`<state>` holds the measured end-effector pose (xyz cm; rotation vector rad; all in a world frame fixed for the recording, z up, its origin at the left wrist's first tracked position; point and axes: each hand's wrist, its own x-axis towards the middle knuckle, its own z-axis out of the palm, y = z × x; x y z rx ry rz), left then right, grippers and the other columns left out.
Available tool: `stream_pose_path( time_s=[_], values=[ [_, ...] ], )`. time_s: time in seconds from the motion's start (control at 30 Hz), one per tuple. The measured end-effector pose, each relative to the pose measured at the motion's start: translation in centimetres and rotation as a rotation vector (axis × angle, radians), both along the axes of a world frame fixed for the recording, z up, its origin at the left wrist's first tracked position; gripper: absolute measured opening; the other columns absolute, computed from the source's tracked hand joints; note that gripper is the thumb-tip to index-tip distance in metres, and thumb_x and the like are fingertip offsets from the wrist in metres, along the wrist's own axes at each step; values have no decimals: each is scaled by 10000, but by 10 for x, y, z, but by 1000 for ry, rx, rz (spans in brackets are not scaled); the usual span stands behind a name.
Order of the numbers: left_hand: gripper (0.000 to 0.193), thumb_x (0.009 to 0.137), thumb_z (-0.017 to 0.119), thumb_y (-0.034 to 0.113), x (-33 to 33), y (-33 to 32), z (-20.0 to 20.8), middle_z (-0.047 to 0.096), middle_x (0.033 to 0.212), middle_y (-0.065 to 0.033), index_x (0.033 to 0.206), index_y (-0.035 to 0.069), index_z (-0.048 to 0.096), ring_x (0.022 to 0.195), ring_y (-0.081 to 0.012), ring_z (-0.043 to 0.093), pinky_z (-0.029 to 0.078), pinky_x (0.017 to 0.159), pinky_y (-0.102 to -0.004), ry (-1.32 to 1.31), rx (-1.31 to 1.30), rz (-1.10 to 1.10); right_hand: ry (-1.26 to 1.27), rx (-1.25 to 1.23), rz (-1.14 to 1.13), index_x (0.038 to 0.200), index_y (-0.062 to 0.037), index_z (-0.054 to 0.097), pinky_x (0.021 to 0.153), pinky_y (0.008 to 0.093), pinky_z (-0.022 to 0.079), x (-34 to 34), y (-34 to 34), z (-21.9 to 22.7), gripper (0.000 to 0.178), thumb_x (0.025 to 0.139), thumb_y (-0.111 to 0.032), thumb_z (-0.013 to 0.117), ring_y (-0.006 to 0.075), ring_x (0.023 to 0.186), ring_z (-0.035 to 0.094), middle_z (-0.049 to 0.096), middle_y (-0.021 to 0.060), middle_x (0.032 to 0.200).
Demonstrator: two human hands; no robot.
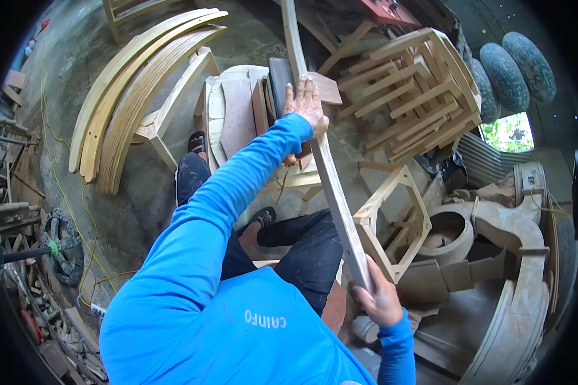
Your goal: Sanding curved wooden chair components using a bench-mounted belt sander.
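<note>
A long, slightly curved wooden strip [331, 183] slants across the view in front of me, from the top edge down to my right side. My left hand [306, 106] lies on top of it with its fingers stretched out, over a small work stand. Lower down, my right hand [379, 295] is closed around the strip's near end. The stand carries a pale curved board [236, 115] and an upright dark plate [280, 80] beside the strip. Where the strip meets the stand is partly hidden by my left hand and sleeve.
Several curved wooden pieces [119, 109] lie stacked at the left. Slatted wooden frames [417, 90] are piled at the far right, with a polygonal frame [398, 221] nearer. A yellow cord [83, 221] runs over the floor. Scrap wood [32, 289] lines the left edge.
</note>
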<state>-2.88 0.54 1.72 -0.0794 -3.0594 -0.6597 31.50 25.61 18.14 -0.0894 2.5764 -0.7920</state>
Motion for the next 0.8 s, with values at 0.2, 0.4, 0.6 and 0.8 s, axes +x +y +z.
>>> stream_pose_path(
  time_s=[0.2,0.4,0.6,0.8],
  values=[
    [870,903,459,392,45,16,-1,42,1714,-202,1608,-35,180,1594,-340,-44,-29,1256,-576,8,125,49,7,163,-228,1392,18,561,853,347,551,121,44,98,577,826,-26,663,309,953,747,714,266,1068],
    [930,837,520,370,117,51,6,76,1708,-214,1596,-60,197,1591,-365,-33,-45,1237,-618,-4,150,-25,-98,333,-399,1378,-33,622,882,326,539,193,46,159,462,927,-94,694,225,1020,714,722,221,1190],
    [895,873,512,368,68,29,7,76,1707,-212,1593,-61,199,1593,-348,-36,-37,1250,-591,47,155,-18,44,414,-318,1361,-60,646,789,372,564,158,26,128,468,905,-120,732,291,911,751,728,247,1079],
    [855,926,456,424,-29,-17,-13,70,1720,-157,1618,1,185,1596,-314,-29,-36,1258,-565,46,44,40,171,397,-173,1327,30,612,827,370,564,80,-8,85,547,789,-11,701,380,902,747,717,283,1024]
  ],
)
